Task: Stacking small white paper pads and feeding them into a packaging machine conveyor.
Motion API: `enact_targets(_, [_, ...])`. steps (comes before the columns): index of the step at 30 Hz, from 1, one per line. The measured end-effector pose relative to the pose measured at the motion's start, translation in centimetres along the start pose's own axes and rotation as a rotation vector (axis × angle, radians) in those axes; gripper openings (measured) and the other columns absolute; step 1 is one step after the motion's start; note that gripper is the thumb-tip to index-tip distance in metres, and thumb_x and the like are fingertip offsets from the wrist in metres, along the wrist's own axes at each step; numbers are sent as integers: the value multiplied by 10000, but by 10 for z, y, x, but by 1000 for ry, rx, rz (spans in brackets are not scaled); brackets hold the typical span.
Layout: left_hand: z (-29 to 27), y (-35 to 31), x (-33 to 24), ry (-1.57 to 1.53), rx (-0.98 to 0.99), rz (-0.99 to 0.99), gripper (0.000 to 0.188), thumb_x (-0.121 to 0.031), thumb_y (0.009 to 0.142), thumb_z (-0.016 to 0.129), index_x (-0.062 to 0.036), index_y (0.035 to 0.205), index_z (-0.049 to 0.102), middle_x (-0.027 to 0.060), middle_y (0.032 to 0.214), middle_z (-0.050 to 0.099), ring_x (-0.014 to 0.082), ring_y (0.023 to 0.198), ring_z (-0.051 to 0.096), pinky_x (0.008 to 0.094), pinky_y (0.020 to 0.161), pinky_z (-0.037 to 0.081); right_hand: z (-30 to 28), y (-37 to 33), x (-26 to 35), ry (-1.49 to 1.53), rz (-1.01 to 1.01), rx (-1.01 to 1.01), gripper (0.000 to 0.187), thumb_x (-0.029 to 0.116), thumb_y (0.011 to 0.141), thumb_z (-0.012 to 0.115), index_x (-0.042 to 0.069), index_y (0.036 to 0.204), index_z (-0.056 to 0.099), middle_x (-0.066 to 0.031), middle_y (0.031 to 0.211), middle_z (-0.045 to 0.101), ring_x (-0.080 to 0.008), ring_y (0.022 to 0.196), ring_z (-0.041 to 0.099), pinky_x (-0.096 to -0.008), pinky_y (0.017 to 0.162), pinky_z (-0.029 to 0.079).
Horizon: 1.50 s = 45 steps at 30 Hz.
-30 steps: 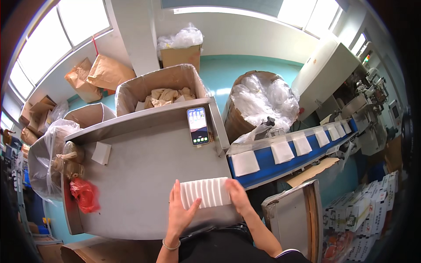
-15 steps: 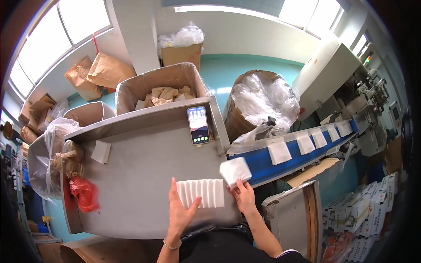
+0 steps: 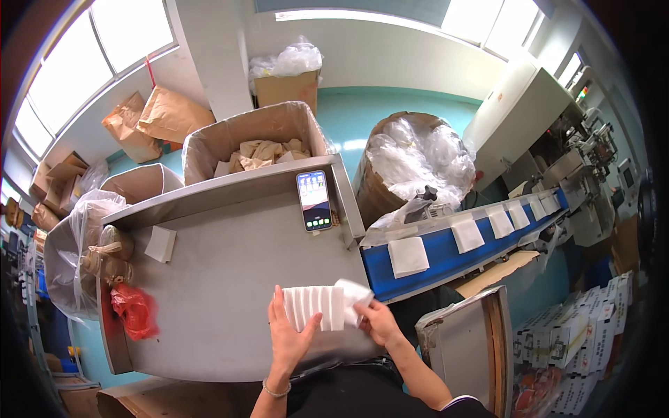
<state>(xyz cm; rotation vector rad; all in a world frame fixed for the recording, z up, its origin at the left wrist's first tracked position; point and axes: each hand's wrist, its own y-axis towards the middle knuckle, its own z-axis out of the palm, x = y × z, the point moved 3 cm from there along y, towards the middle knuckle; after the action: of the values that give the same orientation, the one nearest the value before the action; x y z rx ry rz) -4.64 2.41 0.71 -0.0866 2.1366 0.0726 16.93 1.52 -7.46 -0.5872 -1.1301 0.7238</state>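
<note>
A row of white folded squares (image 3: pixel 306 302), standing on edge and packed side by side, rests near the front of the metal table (image 3: pixel 223 292). My left hand (image 3: pixel 287 341) grips its left end, fingers along the left side and thumb across the near face. At the row's right end, my right hand (image 3: pixel 380 324) pinches one more white folded square (image 3: pixel 355 291), tilted and slightly blurred. That square overlaps or touches the end of the row; which, I cannot tell. Several similar squares, the nearest being a white folded square (image 3: pixel 408 257), lie spaced out on the blue conveyor belt (image 3: pixel 440 255).
A phone (image 3: pixel 315 202) lies at the table's back right. On the left are a lone white square (image 3: pixel 161 244), a red plastic bag (image 3: pixel 134 311) and a brown bundle (image 3: pixel 111 258). Cartons, including a lined box (image 3: pixel 251 129), and a bin of clear plastic (image 3: pixel 418 157) stand beyond.
My right hand has brought its white square leftward from the belt's edge to the row's right end. Squares on the belt have shifted toward me. My left hand stays put.
</note>
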Motion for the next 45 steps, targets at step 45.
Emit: enact_targets(45, [22,3,18,-622,108,-268,777,-173,864,727,26,1443,248,158,1262,518,219,1154,539,340,948,479,41,2,20,102,-246,-8,359,257,982,571,24,1254,538,-69,1070,639,-156,935,601,-307,829,486])
